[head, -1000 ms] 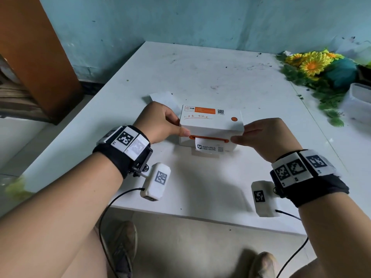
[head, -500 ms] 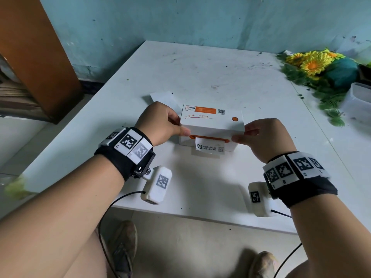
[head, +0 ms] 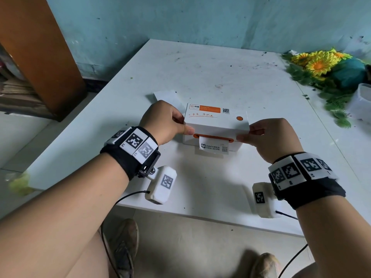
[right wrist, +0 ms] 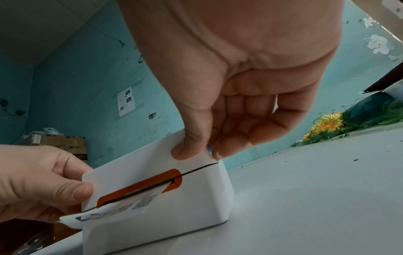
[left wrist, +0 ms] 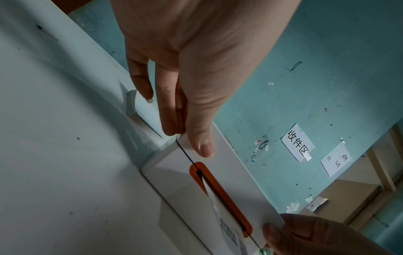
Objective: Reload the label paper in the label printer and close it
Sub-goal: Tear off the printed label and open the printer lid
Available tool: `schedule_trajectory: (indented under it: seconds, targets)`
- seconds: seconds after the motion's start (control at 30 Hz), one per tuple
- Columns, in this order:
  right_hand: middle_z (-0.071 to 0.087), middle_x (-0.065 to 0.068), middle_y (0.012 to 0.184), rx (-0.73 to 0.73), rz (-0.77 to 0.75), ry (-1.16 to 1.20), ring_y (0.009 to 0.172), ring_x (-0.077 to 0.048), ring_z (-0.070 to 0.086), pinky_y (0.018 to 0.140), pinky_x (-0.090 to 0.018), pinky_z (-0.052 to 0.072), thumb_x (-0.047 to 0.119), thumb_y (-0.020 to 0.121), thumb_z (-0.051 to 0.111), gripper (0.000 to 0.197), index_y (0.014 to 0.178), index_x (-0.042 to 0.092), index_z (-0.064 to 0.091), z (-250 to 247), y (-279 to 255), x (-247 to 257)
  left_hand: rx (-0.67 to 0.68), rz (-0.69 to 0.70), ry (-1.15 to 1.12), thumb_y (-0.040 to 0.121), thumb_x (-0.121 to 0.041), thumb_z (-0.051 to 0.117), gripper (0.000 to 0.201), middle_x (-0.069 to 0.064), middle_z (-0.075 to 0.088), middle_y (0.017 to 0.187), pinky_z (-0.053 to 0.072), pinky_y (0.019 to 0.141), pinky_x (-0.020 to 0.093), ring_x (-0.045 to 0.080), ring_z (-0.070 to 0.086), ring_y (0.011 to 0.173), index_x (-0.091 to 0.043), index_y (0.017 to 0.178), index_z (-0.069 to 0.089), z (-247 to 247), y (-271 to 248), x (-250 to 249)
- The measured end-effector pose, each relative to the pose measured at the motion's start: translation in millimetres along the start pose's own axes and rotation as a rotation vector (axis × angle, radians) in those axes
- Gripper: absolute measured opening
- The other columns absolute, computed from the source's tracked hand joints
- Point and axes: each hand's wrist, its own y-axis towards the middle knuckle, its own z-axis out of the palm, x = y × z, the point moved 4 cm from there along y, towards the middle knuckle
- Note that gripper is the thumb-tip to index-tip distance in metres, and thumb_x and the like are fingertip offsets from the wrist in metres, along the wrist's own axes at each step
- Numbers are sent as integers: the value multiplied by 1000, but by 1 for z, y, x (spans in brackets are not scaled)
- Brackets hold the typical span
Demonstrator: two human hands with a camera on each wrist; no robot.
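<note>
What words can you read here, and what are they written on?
"快麦": orange sticker on the label printer.
"收件区": white sign on the blue wall, last character partly covered.
Blurred: the label paper in the slot, the red handwriting on the lid.
Unreadable: QR codes, other wall papers.

Left hand (left wrist: 196, 72) grips the label printer (left wrist: 172, 174) — lid down.

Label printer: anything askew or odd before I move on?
On the label printer, a printed label hangs from the orange slot, sagging at one end in the right wrist view. A thin dark seam shows under the lid. Left hand and right hand grip the lid's ends. No damage shows.
</note>
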Motion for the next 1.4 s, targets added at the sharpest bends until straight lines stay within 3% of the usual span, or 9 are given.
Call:
schedule_trajectory:
  seconds: [0.1,0.3,0.53,0.73,0.87,1.1,1.23,1.4]
  targets:
    - [82,-5,99,0,5,11,93,-28,74,65,-27,42,35,84,93,34,109,13,84,0,0,0,8,-3,-16,66,-31,100,24,0,81,77,47,67,29,15,63,68,-20,82,86,0,2,1]
    - [82,-3,97,5,4,5,91,-27,75,66,-28,44,36,83,94,33,107,15,85,0,0,0,15,-5,-13,64,-31,101,29,-1,81,78,50,69,27,15,66,70,-17,86,87,-2,3,0]
    - [82,-4,102,-4,13,11,95,-28,75,76,-32,47,35,84,93,35,109,13,84,-1,-1,2,17,1,-1,62,-33,102,33,3,82,81,52,71,29,16,67,74,-17,86,87,-2,4,0]
    - [81,-3,96,10,12,-26,91,-27,73,64,-27,43,36,84,93,29,103,15,85,-4,-2,5,27,-13,23,61,-34,102,35,-3,81,80,56,76,30,19,73,80,-17,87,86,-3,4,-2]
    - [80,-4,97,19,22,-27,91,-28,73,69,-30,46,35,84,93,30,103,15,83,-4,-4,8,35,-24,19,60,-35,102,37,-4,81,83,58,83,32,19,76,87,-17,89,86,-4,3,-3]
    - [81,-9,96,23,40,-64,92,-34,75,85,-47,62,34,87,91,25,101,15,82,-3,-7,13,31,-32,-32,61,-32,102,36,-1,83,85,61,90,37,22,78,93,-16,89,87,-5,1,-2]
    - [80,-8,94,29,45,-58,91,-34,75,84,-46,61,35,87,91,24,99,17,80,-2,-6,13,47,-75,-135,60,-29,103,27,-8,83,83,60,99,41,17,79,96,-24,79,85,-5,1,3]
    - [77,-5,90,31,34,-57,89,-33,73,76,-39,54,36,89,88,20,94,21,75,-1,-7,13,38,-74,-187,61,-27,103,25,-6,83,84,60,100,42,18,79,97,-25,76,83,-4,2,4]
